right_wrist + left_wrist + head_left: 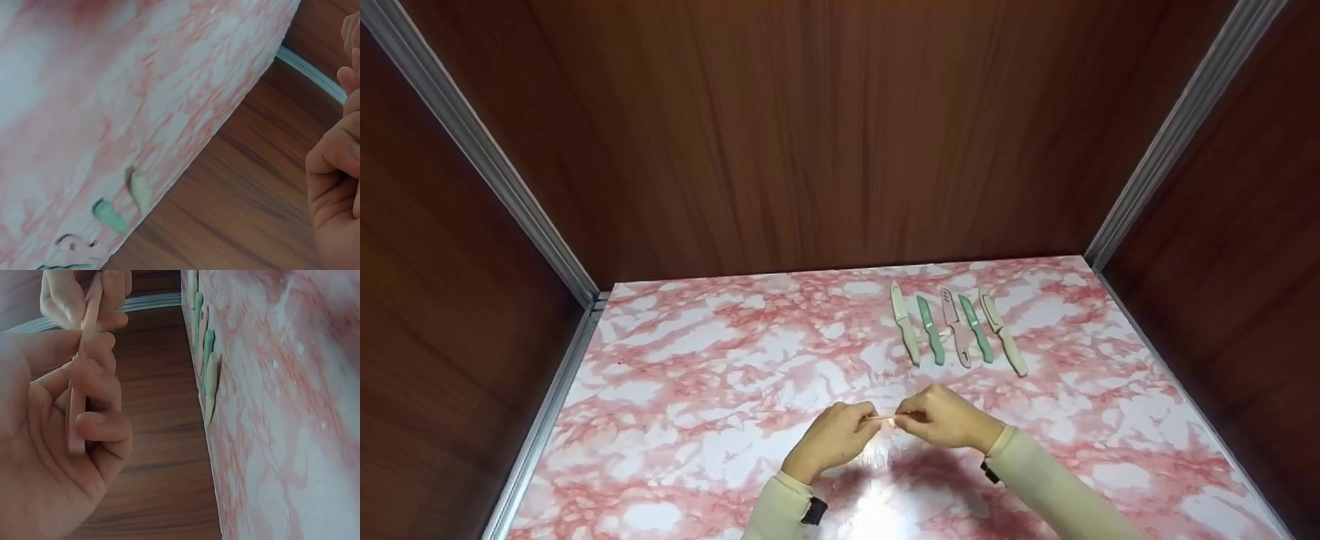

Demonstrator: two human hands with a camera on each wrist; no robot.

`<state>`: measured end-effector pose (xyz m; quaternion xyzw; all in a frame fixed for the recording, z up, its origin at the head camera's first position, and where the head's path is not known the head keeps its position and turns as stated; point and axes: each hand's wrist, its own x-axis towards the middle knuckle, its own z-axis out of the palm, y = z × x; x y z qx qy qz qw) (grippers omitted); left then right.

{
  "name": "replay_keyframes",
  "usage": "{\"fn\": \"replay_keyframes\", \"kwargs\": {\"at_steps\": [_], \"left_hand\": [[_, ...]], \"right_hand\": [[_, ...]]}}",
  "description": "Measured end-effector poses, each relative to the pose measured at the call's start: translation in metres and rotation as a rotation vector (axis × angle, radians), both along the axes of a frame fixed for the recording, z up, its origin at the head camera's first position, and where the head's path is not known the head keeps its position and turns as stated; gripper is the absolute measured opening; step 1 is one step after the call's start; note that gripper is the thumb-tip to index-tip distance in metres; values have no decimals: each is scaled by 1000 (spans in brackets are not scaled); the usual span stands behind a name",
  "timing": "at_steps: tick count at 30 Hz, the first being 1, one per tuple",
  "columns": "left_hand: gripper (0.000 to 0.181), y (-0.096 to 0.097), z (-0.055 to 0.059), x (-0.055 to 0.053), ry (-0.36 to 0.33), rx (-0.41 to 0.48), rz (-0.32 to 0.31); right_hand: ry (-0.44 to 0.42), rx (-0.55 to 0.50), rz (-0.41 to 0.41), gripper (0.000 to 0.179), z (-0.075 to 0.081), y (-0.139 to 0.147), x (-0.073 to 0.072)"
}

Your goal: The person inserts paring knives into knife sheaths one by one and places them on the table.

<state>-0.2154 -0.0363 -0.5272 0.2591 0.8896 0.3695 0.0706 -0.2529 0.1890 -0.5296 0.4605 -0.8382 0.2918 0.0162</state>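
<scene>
Both hands meet over the near middle of the table, with a slim pink knife [76, 422] stretched between them, seen edge-on. My left hand [831, 436] grips one end; in the left wrist view its fingers curl around it against the palm. The other end is pinched by the fingers and thumb of my right hand [946, 418]. Beyond the hands lies a row of knives: a cream knife [910, 340], a green knife [930, 330], another pink knife [958, 328], a second green knife [977, 330] and a second cream knife [1006, 341]. The right wrist view cuts off the held knife.
The table [697, 375] has a red-and-white marbled top. Dark wood panels [825, 135] rise at its back and both sides, joined by metal corner rails [510, 180]. A bright light reflection shows on the tabletop below the hands.
</scene>
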Motion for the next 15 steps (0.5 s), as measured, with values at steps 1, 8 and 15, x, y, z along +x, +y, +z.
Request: {"fn": "replay_keyframes", "kwargs": {"at_steps": [1,8,15], "left_hand": [[21,-3,-1,-1,3,-2,9],[19,-36,-6,-4,72,-44,98],[19,-66,-14,0,56,-78,131]], "right_hand": [[-17,1,-10,16,0,2,-1],[-138,-63,-121,18,-4,17,-19],[-215,-129,-393,16,-14,33,-37]]}}
